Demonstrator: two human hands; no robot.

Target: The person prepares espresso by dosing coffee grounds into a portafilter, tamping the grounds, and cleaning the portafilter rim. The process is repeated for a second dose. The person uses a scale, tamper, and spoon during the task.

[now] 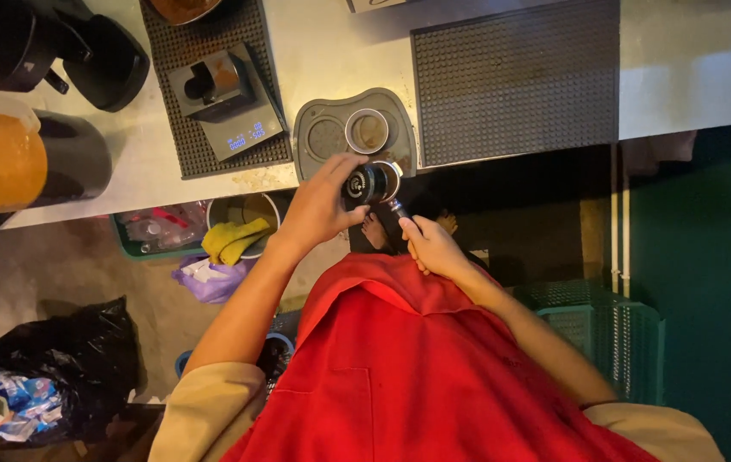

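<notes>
Portafilter (pixel 380 184) work is in hand here: the person holds it just off the near edge of the worktop (pixel 691 77), its basket level with the worktop's rim and its handle pointing back toward the red apron (pixel 400 376). The right hand (pixel 432 246) is closed around the handle. The left hand (pixel 321 205) is curled over a black round tool (pixel 364 183), seemingly a distributor or tamper, which sits on top of the basket; fingers and thumb grip its sides. As a judgement, the basket seems already filled, since a tool is being pressed or turned on it, though the coffee itself is hidden beneath. Levelling or tamping looks under way rather than finished.

Just beyond the hands, a grey tamping mat (pixel 318 115) lies at the worktop's edge with a metal ring (pixel 368 130), perhaps a dosing funnel, standing on it, off the portafilter. Left of the mat a small digital scale (pixel 241 128) with a lit display rests on a black ribbed mat and carries a small dark cup. A larger black ribbed mat (pixel 515 81) lies to the right. No machine for brewing shows in view, so locking in and pulling the shot appear still to come.
</notes>
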